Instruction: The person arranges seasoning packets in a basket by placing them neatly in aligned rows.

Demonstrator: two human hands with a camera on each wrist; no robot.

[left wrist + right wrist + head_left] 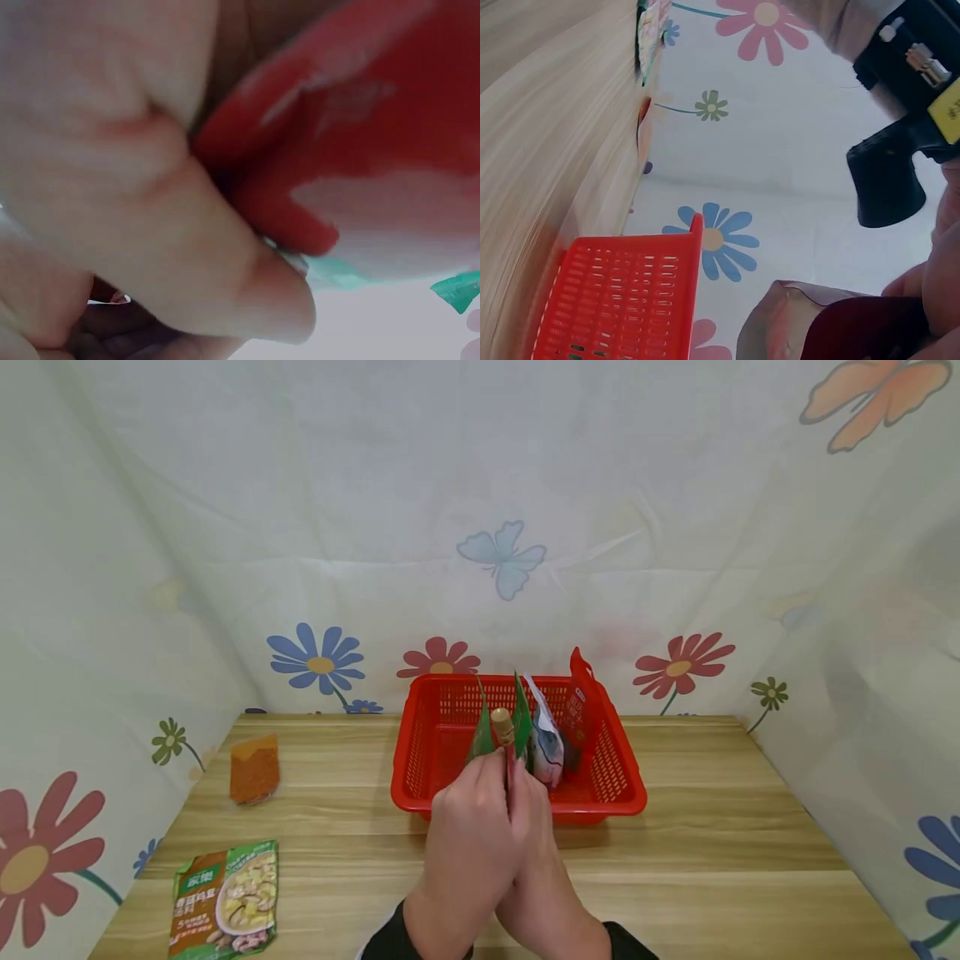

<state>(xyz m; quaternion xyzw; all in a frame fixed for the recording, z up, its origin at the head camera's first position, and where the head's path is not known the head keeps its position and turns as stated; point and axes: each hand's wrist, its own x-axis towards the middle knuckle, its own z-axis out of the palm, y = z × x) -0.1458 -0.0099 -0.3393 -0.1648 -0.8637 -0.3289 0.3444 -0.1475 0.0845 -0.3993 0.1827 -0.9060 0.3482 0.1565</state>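
Observation:
Both hands meet over the front of the red basket (517,818), gripping one red packet (512,768) between them. Seen nearly edge-on in the head view, it has a tan upper end. In the left wrist view the packet (405,112) is glossy red with a pale patch, and the left thumb (247,285) lies along its edge. The left hand (472,827) pinches it from the left and the right hand (536,852) from the right. Its dark red side (862,326) and pale end show in the right wrist view. Most of the packet is hidden by the hands.
Inside the basket stand green packets (522,714), a white-and-blue packet (547,747) and a red packet (583,702) at the right. An orange-brown packet (254,770) and a green-and-brown food pouch (225,902) lie on the table's left. A flowered curtain (360,510) surrounds the table.

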